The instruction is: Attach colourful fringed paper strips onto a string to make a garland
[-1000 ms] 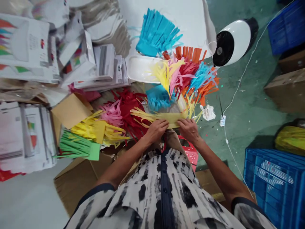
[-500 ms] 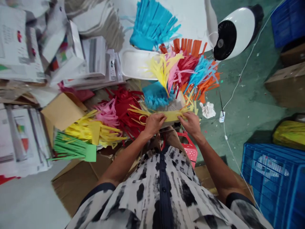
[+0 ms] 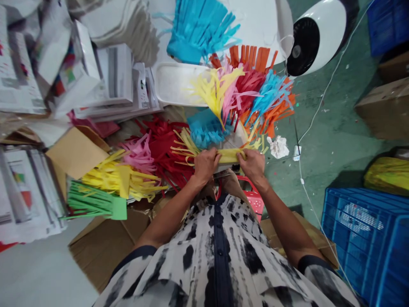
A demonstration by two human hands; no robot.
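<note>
Our left hand [image 3: 206,166] and right hand [image 3: 254,165] sit close together, the fingers [image 3: 212,157] of each closed and gripping a yellow fringed paper strip [image 3: 228,155] by its solid band, in front of our chest. Just beyond it rises a bunch of blue, orange, pink and yellow paper fringes [image 3: 252,96], beside a shallow white plastic tray [image 3: 174,85]. To our left, a red paper fringe [image 3: 166,155] and a green paper fringe [image 3: 91,202] lie near a brown cardboard box [image 3: 99,251]. Below our right hand sits a pinkish-red perforated plastic basket [image 3: 255,200]. On the green floor [image 3: 332,136] stands a blue lattice plastic crate [image 3: 358,238]; we cannot tell what it holds.
</note>
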